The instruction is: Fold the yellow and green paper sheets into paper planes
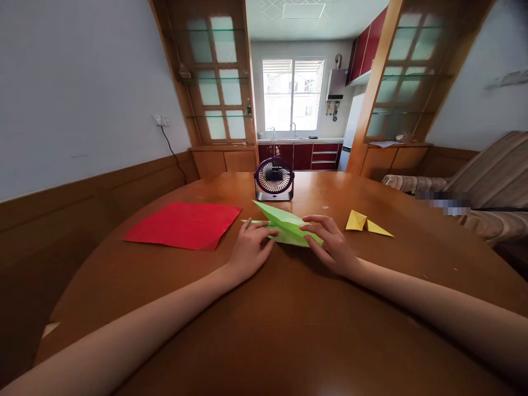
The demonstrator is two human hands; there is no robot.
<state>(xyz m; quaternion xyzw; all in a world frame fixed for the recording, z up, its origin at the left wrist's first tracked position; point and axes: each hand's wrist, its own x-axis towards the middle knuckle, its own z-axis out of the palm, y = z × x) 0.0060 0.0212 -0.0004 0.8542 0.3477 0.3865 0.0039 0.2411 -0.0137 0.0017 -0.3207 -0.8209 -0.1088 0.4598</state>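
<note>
A partly folded green paper (284, 223) lies on the round wooden table (264, 308) in front of me, one pointed flap raised toward the far side. My left hand (249, 248) rests on its left end, fingertips pressing the paper down. My right hand (330, 245) lies on the right part, fingers spread over the fold and pinching its near edge. Both forearms reach in from the near edge of the table.
A flat red paper sheet (185, 224) lies to the left. A folded yellow paper piece (365, 223) sits to the right. A small purple desk fan (274, 179) stands behind the green paper. A sofa (474, 187) is at the right; a kitchen lies beyond.
</note>
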